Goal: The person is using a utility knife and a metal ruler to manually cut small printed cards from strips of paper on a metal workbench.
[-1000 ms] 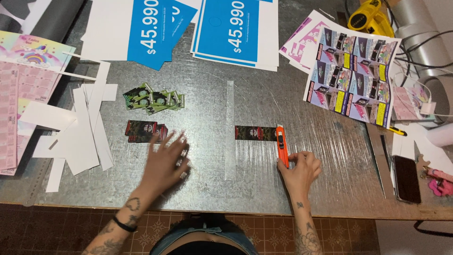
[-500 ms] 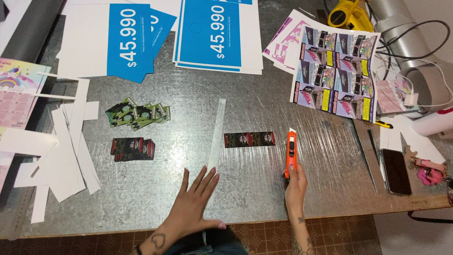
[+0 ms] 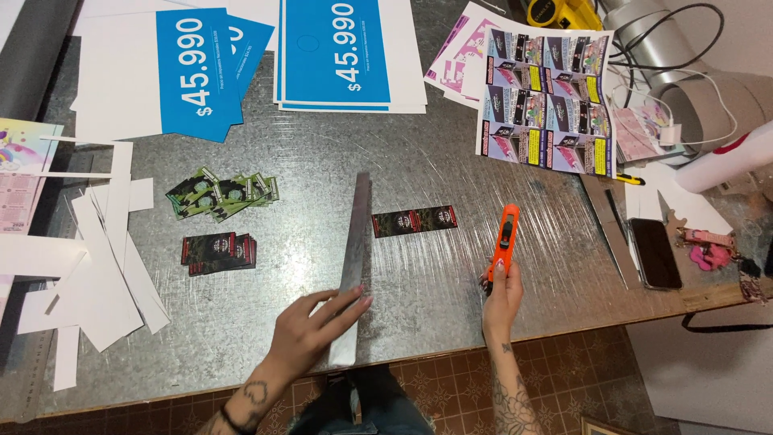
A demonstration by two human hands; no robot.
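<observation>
Left hand [image 3: 310,330] flat, fingers spread, pinning ruler [image 3: 353,258] near end to desk [image 3: 435,266]. Right hand [image 3: 501,298] gripping cutter [image 3: 505,238]. Card [image 3: 414,220] ahead, between hands. Risk: ruler pivots, blade reaches fingertips.

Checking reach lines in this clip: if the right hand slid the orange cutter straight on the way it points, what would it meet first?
Likely the printed sheet of colourful labels. The right hand aims the orange cutter up-table; bare metal table lies between.
</observation>
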